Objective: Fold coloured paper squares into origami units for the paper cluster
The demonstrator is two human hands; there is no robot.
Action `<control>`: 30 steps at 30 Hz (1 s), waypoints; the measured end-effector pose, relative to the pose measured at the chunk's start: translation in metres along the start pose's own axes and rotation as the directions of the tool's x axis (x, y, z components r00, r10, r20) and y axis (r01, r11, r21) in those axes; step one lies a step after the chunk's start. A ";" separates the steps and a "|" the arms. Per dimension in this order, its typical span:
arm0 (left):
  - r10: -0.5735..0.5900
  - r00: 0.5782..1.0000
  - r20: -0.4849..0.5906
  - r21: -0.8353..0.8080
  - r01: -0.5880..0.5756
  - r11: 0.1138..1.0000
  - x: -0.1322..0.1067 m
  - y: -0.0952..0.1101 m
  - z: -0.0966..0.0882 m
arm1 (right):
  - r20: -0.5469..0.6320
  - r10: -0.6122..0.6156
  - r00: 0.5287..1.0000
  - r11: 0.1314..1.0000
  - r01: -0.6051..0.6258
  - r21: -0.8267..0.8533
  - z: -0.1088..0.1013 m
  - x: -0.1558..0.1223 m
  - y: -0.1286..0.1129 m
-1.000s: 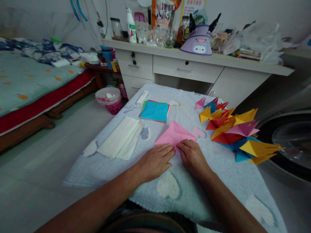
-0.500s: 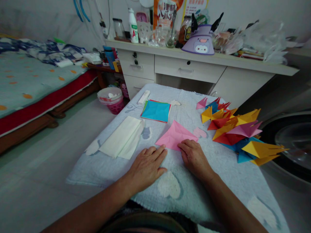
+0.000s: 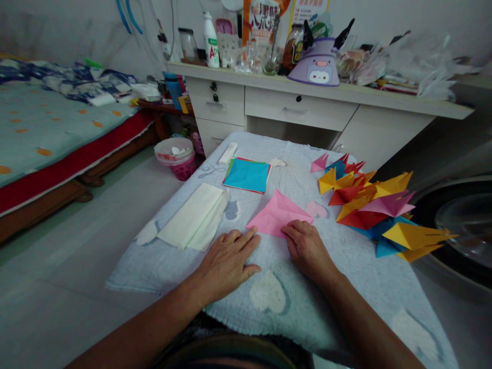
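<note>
A pink sheet of origami paper (image 3: 277,211), folded and creased, lies on the cloth-covered table in front of me. My left hand (image 3: 229,261) rests flat on the cloth with its fingers stretched out, the fingertips at the paper's near left corner. At the near edge, right of the middle, my right hand (image 3: 308,249) has its fingers bent and pressed together on the paper; its thumb is partly hidden. Beyond the pink sheet lies a stack of coloured paper (image 3: 247,175) with a blue sheet on top. Folded paper cranes (image 3: 365,205) in several colours crowd the right side.
A folded pale cloth (image 3: 195,215) lies left of the pink sheet, and a small white box (image 3: 228,153) sits near the far left corner. Behind the table stands a white desk (image 3: 279,105) with jars and a purple visor (image 3: 315,64). A lined bin (image 3: 176,156) stands on the floor.
My left hand has slid slightly left and toward me along the paper's corner. My right hand and the pink paper look almost the same.
</note>
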State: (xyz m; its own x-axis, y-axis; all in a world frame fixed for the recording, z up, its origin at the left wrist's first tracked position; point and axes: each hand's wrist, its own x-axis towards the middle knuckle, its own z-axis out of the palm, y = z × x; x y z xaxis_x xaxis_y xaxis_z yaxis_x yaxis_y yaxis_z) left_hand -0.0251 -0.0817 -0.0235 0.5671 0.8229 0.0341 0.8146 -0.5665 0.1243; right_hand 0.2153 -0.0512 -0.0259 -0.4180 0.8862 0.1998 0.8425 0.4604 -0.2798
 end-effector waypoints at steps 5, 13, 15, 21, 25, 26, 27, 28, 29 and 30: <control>-0.011 1.000 -0.019 0.025 0.012 1.000 -0.002 -0.005 0.000 | 0.002 -0.005 1.000 1.000 0.005 0.001 0.002 0.000 0.002; -0.021 0.998 -0.054 0.058 0.024 0.998 -0.005 -0.009 -0.001 | 0.028 -0.025 0.999 0.999 0.026 -0.040 -0.002 0.000 -0.003; -0.036 0.995 -0.093 0.068 0.042 0.997 -0.002 -0.006 -0.001 | 0.042 -0.039 0.998 0.996 0.042 -0.075 -0.003 -0.002 -0.005; 0.113 0.970 -0.215 0.030 -0.109 0.994 0.017 0.012 0.003 | 0.076 -0.077 0.994 0.982 0.088 -0.165 -0.002 -0.006 -0.008; 0.128 0.969 -0.211 -0.022 -0.135 0.991 0.027 0.015 0.014 | 0.090 -0.105 0.990 0.974 0.121 -0.190 -0.004 -0.009 -0.010; 0.129 0.969 -0.212 -0.024 -0.137 0.990 0.027 0.014 0.016 | 0.097 -0.107 0.990 0.973 0.124 -0.192 -0.004 -0.009 -0.011; 0.130 0.968 -0.214 -0.024 -0.138 0.990 0.027 0.012 0.018 | 0.102 -0.106 0.989 0.973 0.125 -0.195 -0.005 -0.010 -0.013; 0.128 0.967 -0.218 -0.023 -0.136 0.990 0.027 0.011 0.019 | 0.106 -0.105 0.989 0.972 0.125 -0.199 -0.005 -0.010 -0.014; 0.124 0.967 -0.222 -0.025 -0.132 0.991 0.026 0.010 0.020 | 0.109 -0.105 0.988 0.971 0.125 -0.203 -0.005 -0.011 -0.015; 0.118 0.968 -0.223 -0.030 -0.128 0.991 0.025 0.009 0.020 | 0.111 -0.105 0.988 0.970 0.127 -0.209 -0.005 -0.011 -0.016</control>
State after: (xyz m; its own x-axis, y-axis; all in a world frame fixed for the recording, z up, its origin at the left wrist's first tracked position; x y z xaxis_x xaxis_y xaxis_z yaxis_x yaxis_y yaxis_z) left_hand -0.0013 -0.0668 -0.0413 0.6177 0.7392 0.2683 0.7316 -0.6653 0.1485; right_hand 0.2081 -0.0688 -0.0194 -0.5393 0.8331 0.1228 0.8350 0.5479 -0.0503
